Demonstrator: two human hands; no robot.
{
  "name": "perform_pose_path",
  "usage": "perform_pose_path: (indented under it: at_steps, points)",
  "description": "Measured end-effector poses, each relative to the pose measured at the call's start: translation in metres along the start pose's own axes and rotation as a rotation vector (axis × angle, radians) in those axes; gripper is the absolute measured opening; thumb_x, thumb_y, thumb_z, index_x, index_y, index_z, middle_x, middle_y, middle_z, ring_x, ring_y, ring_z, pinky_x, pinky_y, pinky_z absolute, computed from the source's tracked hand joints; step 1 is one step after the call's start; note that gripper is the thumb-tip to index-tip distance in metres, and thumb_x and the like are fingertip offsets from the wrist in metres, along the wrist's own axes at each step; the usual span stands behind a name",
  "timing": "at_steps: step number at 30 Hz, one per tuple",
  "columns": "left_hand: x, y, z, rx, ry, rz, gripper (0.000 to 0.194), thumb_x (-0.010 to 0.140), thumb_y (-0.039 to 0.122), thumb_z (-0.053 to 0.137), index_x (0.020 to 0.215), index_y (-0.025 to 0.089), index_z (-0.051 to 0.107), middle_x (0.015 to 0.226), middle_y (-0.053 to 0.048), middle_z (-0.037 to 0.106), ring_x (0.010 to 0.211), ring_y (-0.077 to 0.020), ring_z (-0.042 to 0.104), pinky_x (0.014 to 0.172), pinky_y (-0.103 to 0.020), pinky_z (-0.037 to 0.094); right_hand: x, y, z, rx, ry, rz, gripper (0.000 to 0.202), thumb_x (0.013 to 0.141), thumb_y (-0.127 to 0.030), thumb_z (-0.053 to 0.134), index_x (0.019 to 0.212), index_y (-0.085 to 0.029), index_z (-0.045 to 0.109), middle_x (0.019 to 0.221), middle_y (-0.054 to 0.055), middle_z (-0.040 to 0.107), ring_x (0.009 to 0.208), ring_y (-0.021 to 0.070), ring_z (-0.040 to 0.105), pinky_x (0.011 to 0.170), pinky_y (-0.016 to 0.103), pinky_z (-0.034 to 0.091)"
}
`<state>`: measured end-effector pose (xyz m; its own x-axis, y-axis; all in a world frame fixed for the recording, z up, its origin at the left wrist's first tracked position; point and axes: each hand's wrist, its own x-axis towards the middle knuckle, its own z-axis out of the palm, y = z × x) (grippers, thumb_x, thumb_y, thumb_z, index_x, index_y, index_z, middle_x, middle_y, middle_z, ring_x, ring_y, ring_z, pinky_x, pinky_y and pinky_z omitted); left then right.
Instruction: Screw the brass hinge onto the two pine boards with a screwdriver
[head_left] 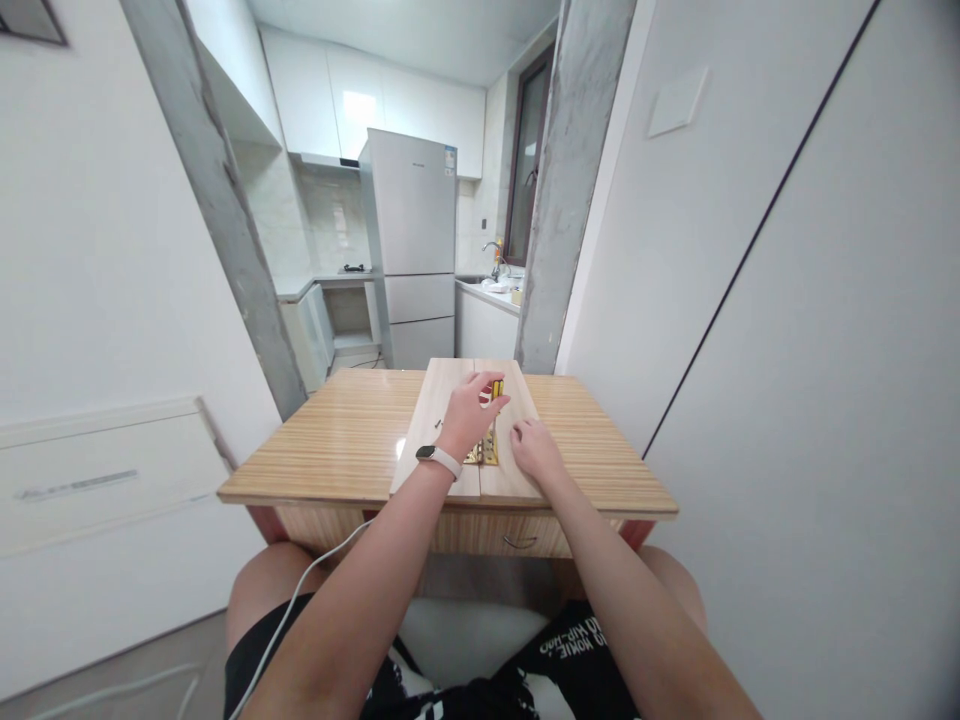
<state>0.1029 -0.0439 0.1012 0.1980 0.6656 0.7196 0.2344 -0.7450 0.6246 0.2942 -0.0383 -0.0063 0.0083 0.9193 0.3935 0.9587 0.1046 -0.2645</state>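
Note:
My left hand (480,403), with a pale band on its wrist, is closed around the yellow-and-black handle of a screwdriver (498,389). The tool stands nearly upright, and its thin shaft points down at a gold-coloured hinge (490,449). That hinge lies across the seam between two pale wooden boards (452,375), partly hidden by my left hand and wrist. My right hand (534,447) rests on the right-hand board, fingers curled in; whatever is inside them is hidden. A small dark screw (438,425) lies on the left-hand board.
The boards sit on a striped wooden table (337,430) with a drawer handle (520,543) at its front. A white cable (300,585) runs from the table edge past my left leg. White walls flank the table; beyond stands a grey fridge (416,210).

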Motion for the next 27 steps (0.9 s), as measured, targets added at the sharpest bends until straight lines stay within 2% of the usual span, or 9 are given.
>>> perform_pose_path:
  at_steps: [4,10,13,16,19,27]
  points:
    - [0.0017,0.0011,-0.0008,0.021,0.014,-0.022,0.032,0.09,0.012,0.076,0.12,0.023,0.073,0.109,-0.006,0.071,0.088,-0.0153,0.07,0.076,-0.027,0.065,0.0004,0.0018,0.0018,-0.012,0.005,-0.01,0.032,0.106,-0.026,0.046,0.109,-0.018,0.077,0.117,0.015,0.074,0.117,0.0258,0.061,0.109,0.032,0.039]
    - [0.0005,-0.0033,-0.0026,-0.048,-0.034,-0.038,0.038,0.094,0.006,0.065,0.127,0.024,0.071,0.112,-0.005,0.075,0.096,-0.0161,0.073,0.083,-0.028,0.065,0.0003,0.0018,0.0019,-0.025,-0.002,-0.002,0.032,0.105,-0.025,0.046,0.111,-0.018,0.077,0.118,0.015,0.074,0.118,0.0252,0.061,0.109,0.032,0.04]
    - [0.0015,-0.0018,-0.0033,-0.035,-0.034,-0.019,0.034,0.093,0.009,0.07,0.123,0.024,0.073,0.112,-0.004,0.075,0.097,-0.0161,0.073,0.085,-0.029,0.065,0.0004,0.0011,0.0018,-0.026,-0.009,0.008,0.031,0.105,-0.024,0.048,0.113,-0.018,0.077,0.12,0.014,0.074,0.12,0.0248,0.061,0.11,0.032,0.039]
    - [0.0035,0.0019,-0.0032,0.007,0.012,-0.001,0.027,0.089,0.013,0.078,0.115,0.023,0.075,0.111,-0.005,0.071,0.091,-0.0149,0.07,0.08,-0.028,0.065,0.0004,0.0008,0.0017,-0.029,-0.003,0.002,0.031,0.105,-0.024,0.048,0.113,-0.018,0.077,0.119,0.014,0.074,0.12,0.0248,0.061,0.111,0.031,0.039]
    - [0.0046,0.0044,-0.0028,0.021,0.038,0.005,0.024,0.089,0.011,0.077,0.11,0.022,0.075,0.106,-0.004,0.068,0.085,-0.013,0.068,0.078,-0.027,0.064,0.0004,0.0009,0.0016,-0.038,0.002,-0.002,0.03,0.104,-0.023,0.048,0.112,-0.018,0.077,0.119,0.014,0.074,0.119,0.025,0.061,0.11,0.031,0.039]
    - [0.0017,0.0025,-0.0022,-0.047,0.0,-0.003,0.034,0.093,0.004,0.066,0.121,0.022,0.074,0.118,-0.007,0.075,0.094,-0.0153,0.073,0.081,-0.027,0.066,0.0009,0.0007,0.0015,-0.054,-0.014,0.007,0.031,0.105,-0.025,0.047,0.112,-0.018,0.077,0.119,0.014,0.074,0.119,0.0247,0.062,0.109,0.031,0.039]
